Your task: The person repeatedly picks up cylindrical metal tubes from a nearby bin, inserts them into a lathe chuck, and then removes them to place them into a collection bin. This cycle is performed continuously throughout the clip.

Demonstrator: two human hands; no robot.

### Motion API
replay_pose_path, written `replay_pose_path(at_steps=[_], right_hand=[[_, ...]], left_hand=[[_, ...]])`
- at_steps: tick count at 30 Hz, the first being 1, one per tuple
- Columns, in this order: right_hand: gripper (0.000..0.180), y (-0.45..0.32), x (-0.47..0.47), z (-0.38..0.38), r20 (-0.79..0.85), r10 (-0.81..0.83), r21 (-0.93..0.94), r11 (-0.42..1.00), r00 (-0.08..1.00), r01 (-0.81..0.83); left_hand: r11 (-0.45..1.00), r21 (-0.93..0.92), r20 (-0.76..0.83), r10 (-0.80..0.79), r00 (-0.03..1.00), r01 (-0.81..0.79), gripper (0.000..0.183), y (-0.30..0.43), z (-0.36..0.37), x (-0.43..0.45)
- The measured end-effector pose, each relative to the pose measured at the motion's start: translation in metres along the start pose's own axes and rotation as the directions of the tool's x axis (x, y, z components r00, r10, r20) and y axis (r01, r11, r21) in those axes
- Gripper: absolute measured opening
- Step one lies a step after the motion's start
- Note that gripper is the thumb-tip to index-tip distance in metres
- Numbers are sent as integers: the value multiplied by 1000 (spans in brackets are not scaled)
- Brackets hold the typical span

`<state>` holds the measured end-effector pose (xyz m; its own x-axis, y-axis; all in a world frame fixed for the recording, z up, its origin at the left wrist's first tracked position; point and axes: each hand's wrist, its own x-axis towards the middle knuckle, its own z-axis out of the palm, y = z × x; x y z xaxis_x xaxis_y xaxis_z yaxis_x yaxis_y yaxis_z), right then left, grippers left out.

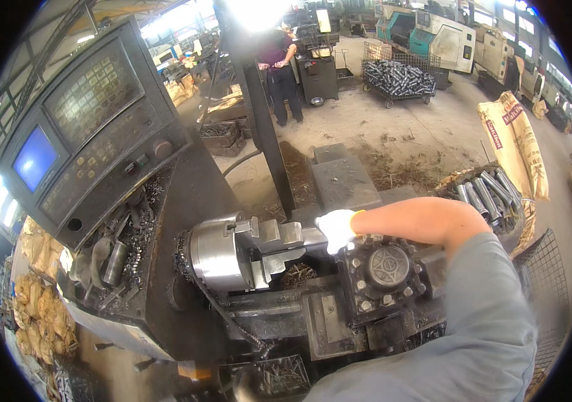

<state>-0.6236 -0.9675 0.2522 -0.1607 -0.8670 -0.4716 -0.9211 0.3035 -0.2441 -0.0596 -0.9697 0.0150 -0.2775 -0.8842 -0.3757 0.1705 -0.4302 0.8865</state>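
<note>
My right hand (337, 230), in a white glove, reaches across the lathe and closes around the outer end of a metal tube (314, 236). The tube's other end sits among the stepped jaws (278, 233) of a lathe chuck (219, 254). Just below my hand is a square tool turret (389, 266) with a round star-marked cap and several bolts. My left hand is out of view. A dark control panel (97, 95) with worn keys and a lit blue screen (35, 158) stands to the left of the chuck.
Metal chips and parts cover the ledge (132, 256) under the panel. At right, a container holds several metal tubes (487, 193) beside a paper sack (517, 145). A wire cart (399, 80) full of parts and a standing person (281, 75) are farther back. A dark post (260, 125) rises behind the chuck.
</note>
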Motion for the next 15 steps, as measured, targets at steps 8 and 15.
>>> replay_pose_path(at_steps=[8, 15], right_hand=[[76, 29, 0, -18, 294, 165, -107, 985, 941, -139], [75, 1, 42, -1, -96, -243, 423, 868, 965, 260]], left_hand=[[879, -273, -537, 199, 820, -391, 47, 46, -43, 25], [939, -316, -312, 31, 950, -134, 35, 68, -86, 27]])
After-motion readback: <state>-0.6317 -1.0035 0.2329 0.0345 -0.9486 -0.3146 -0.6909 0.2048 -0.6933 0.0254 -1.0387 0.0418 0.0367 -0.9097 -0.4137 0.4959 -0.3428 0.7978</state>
